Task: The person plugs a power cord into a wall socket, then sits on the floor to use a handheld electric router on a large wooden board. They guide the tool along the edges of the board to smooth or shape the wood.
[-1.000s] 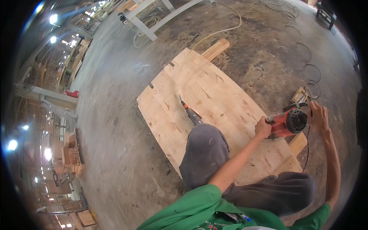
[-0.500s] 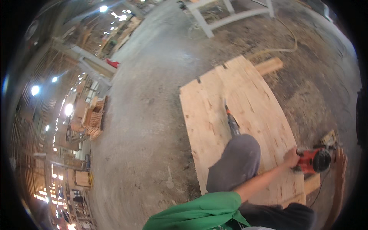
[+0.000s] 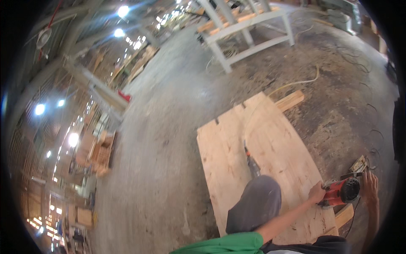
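A red power tool [image 3: 337, 191] with a round black end sits at the right edge of a pale wooden panel [image 3: 270, 139]. My left hand [image 3: 316, 193] is closed on the tool's left side. On its other side, my right hand [image 3: 370, 186] stands upright with fingers stretched out. Whether its palm touches the tool cannot be made out. A slim dark tool with an orange collar, likely an air tool [image 3: 252, 164], lies on the panel, joined to a pale hose [image 3: 296, 82]. My knee [image 3: 258, 201] in grey trousers rests over the panel and hides part of it.
Wooden battens [image 3: 290, 100] stick out from under the panel. A small block-like item [image 3: 360, 164] lies on the floor beyond my right hand. Ahead stands a pale frame table [image 3: 249, 51]. Cables trail over the concrete floor [image 3: 156, 161], and wooden goods [image 3: 103, 152] are stacked left.
The view has tilted up, so the panel sits lower and more of the frame table shows. My left hand stays on the red tool; my right hand's fingers remain beside it.
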`<state>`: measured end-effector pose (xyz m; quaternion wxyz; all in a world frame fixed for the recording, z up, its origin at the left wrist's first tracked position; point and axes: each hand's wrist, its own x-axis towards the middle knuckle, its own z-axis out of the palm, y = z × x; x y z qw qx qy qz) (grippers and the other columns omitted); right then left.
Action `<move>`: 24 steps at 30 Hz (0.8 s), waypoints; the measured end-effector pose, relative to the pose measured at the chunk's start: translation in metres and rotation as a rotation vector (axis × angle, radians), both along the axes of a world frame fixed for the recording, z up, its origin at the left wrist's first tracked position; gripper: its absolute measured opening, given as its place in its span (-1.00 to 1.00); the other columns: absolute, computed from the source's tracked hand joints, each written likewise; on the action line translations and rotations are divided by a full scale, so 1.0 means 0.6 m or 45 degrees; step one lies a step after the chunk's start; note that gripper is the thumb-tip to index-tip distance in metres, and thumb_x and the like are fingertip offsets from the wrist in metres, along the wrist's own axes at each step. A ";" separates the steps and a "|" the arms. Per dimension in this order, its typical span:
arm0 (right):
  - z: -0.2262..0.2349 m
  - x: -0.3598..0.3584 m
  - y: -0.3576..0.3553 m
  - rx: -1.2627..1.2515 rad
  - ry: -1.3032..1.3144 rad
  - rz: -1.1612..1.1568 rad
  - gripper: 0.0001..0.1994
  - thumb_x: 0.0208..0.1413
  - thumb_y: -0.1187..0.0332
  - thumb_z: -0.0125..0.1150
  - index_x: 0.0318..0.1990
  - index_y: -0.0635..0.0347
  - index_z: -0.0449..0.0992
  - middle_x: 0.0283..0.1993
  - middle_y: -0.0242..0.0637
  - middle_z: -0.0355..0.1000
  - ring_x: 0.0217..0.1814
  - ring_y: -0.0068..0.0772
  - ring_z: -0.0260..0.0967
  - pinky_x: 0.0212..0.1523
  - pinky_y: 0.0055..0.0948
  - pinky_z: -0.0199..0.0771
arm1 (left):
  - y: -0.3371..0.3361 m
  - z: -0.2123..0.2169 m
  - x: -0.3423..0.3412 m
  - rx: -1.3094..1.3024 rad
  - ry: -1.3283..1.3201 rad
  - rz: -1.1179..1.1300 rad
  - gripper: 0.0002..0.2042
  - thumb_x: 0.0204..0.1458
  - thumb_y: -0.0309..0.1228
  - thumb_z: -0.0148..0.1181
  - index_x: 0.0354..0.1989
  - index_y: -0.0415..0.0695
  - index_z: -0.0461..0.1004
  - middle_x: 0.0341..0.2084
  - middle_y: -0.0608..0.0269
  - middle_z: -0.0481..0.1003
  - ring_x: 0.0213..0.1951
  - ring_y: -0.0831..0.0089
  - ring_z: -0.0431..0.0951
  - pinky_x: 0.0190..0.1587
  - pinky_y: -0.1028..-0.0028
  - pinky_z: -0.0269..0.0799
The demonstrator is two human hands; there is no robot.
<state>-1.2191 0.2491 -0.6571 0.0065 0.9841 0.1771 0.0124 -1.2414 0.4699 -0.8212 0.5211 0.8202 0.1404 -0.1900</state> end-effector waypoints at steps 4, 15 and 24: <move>-0.014 0.014 0.001 0.075 0.007 -0.414 -0.70 0.06 0.31 0.03 -0.10 0.31 0.35 -0.18 0.03 0.33 -0.16 0.03 0.30 -0.18 -0.13 0.31 | -0.007 0.004 0.003 0.026 -0.063 -0.037 -0.80 -0.17 -0.41 -0.04 -0.32 -0.14 0.34 -0.39 -0.05 0.48 -0.25 -0.02 0.48 -0.22 0.18 0.35; -0.035 -0.007 0.023 0.152 -0.104 -0.314 -0.69 0.03 0.26 0.06 -0.09 0.21 0.37 -0.20 -0.04 0.35 -0.17 -0.03 0.34 -0.26 -0.19 0.40 | 0.008 -0.008 -0.007 0.096 -0.031 -0.021 -0.79 -0.18 -0.41 -0.05 -0.31 -0.13 0.37 -0.37 0.01 0.50 -0.22 0.05 0.48 -0.18 0.22 0.35; -0.038 -0.011 -0.011 0.152 -0.147 -0.114 -0.68 0.00 0.23 0.09 -0.08 0.12 0.38 -0.22 -0.09 0.36 -0.17 -0.08 0.37 -0.33 -0.23 0.47 | 0.003 -0.010 0.003 0.116 -0.153 -0.020 -0.79 -0.16 -0.42 -0.05 -0.31 -0.11 0.40 -0.35 0.04 0.51 -0.22 0.06 0.49 -0.19 0.23 0.37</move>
